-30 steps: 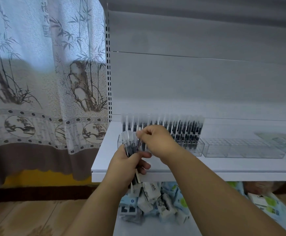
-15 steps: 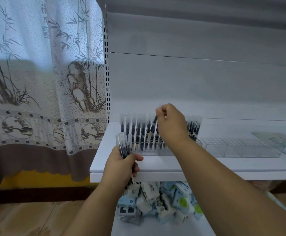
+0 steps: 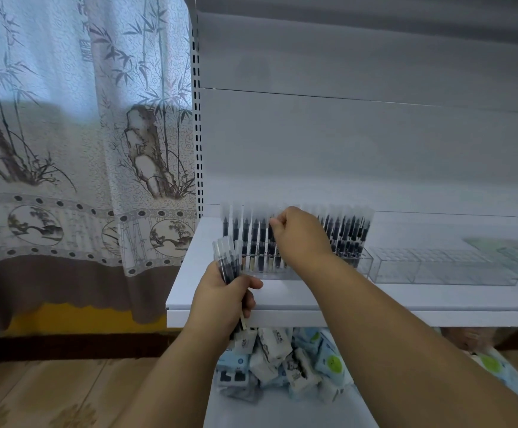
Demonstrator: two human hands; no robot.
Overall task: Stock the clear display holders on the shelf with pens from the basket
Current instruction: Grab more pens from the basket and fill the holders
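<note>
Head view shows my left hand curled round a bundle of pens, held upright just in front of the white shelf; my right hand reaches over the left clear holder, thumb and fingertips pinching the cap of one pen that stands among the rows already slotted there; the other pens fill that holder on both sides of my hand; a second clear holder sits just to the right, its cells bare; below the shelf lies a heap of small packets; a bamboo-print curtain hangs to the left.
</note>
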